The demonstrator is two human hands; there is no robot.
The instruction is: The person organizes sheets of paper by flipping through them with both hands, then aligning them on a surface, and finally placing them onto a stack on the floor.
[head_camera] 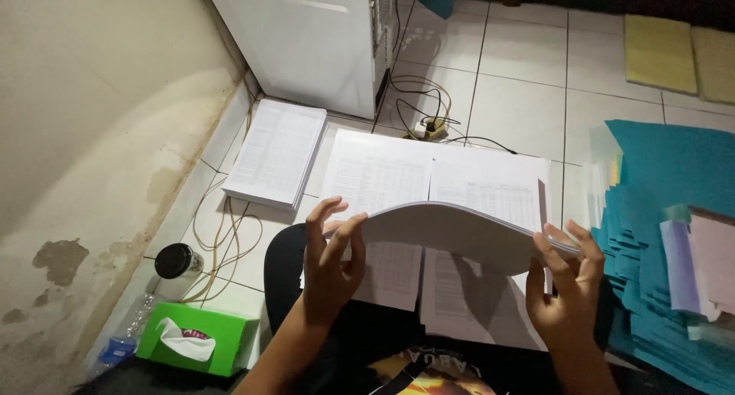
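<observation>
My left hand [331, 259] and my right hand [566, 284] hold up a thick bundle of white sheets [452, 230] by its two near corners, so it arches above the floor. Beneath it lie two stacks of printed table pages side by side [383, 177] [490, 188]. A third stack of printed pages [277, 151] lies further left by the wall.
A white appliance [314, 39] stands at the back with cables and a power strip [430, 125] beside it. Teal folders [658, 211] pile up at right. A green tissue box [195, 337], a dark-lidded jar [176, 263] and a plastic bottle [126, 334] sit near the left wall.
</observation>
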